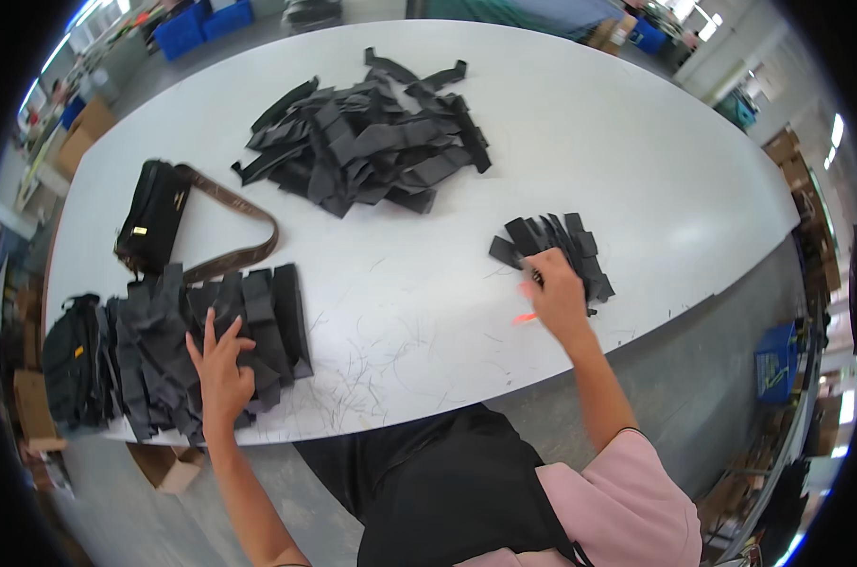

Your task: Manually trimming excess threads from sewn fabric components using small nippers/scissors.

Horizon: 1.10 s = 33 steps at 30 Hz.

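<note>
My left hand (222, 369) lies with fingers spread on a layered pile of dark grey fabric strips (154, 331) at the table's near left. To the right, my right hand (558, 293) is closed at the edge of a smaller bunch of dark strips (579, 248). A small tool with orange-pink parts (526, 319) shows at its fingers; blur and the hand hide its exact kind. Farther back, a loose heap of dark grey strips (372, 142) is spread across the white table (400, 255).
A black bag (154, 215) with a brown patterned strap lies beyond the left pile. Beside that pile sits a dark bag or bundle (77, 364) with a yellow tag. Cut thread ends litter the near table. A blue crate (776, 364) and cardboard boxes stand around.
</note>
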Motion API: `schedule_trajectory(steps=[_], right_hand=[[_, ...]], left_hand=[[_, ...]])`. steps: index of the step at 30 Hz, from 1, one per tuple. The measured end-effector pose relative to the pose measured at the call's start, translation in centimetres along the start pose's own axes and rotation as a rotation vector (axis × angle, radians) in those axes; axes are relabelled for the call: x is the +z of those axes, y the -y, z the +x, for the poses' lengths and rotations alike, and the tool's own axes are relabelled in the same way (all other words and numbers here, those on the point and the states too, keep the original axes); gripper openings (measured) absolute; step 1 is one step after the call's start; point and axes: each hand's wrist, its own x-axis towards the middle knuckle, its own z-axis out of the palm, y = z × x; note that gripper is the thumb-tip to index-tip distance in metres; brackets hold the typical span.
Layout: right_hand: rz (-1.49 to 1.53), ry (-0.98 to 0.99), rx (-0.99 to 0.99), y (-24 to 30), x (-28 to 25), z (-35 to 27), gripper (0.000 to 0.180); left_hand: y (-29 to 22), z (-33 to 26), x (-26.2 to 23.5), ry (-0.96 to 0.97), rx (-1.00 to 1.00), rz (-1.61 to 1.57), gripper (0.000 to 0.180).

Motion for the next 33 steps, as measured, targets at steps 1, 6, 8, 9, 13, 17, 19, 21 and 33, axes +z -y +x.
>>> schedule_trajectory(steps=[1,6,8,9,13,17,19,21,33], right_hand=[[-0.14,-0.032,0.091,-2.2,-0.9,0.3,0.015],[-0.3,0.1,0.281,-7.6,-0.3,1.8,0.032],[-0.364,0.245,0.255,-7.7,2.8,2.6,0.056],[-0.367,0.191,0.208,-9.2,4.2,1.7,0.056],[-0.235,0.009,0.188,-13.2,4.1,0.0,0.05],[0.259,0.032,0.135,-11.2,4.6,2.1,0.047],[0.397,0.355,0.087,-3.2,4.6,2.3,0.021],[0.552,0.638,0.185,1.6,6.0,1.2,0.051],[0.957,0.887,0.082,14.3,10.3,-3.7,0.041]], left_hand=[[-0.2,0.3,0.4,-0.003,0.036,-0.006,0.03],[0.0,-0.1,1.3,-0.19,-0.045,-0.001,0.044],[0.7,-1.1,0.3,-0.293,-0.061,0.037,0.044],[0.1,-1.3,0.0,-0.357,-0.065,0.058,0.042],[-3.6,-0.4,-1.2,-0.563,0.003,-0.131,0.033],[-8.1,-1.6,1.5,-0.614,-0.183,-0.867,0.027],[-10.1,-1.1,4.6,-0.321,-0.224,-1.032,0.027],[-12.9,-1.0,6.4,-0.136,-0.17,-1.324,0.052],[-14.0,-4.9,5.3,-0.136,-0.465,-1.95,0.043]])
